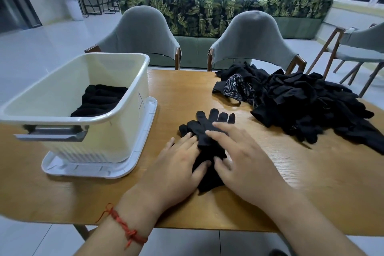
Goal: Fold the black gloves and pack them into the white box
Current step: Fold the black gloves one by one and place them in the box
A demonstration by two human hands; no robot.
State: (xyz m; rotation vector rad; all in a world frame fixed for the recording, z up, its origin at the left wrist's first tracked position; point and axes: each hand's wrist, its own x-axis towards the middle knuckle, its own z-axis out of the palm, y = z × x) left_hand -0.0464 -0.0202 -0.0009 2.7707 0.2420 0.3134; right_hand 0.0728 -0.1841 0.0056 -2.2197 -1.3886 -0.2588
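Light: soft, even, indoor, from overhead; moderate brightness. Shadows: faint and diffuse, under the rim of the box (124,122) and beside the left hand (174,170) on the table (182,89). Glare: pale sheen along the table's far edge and on the floor tiles (37,48). Dark detail: pile of gloves (311,106) near the right edge, almost featureless black. Blur: right hand (239,158), slight smear at the fingertips; background soft. Distortion: wide-angle bowing, chairs (141,33) leaning outward.
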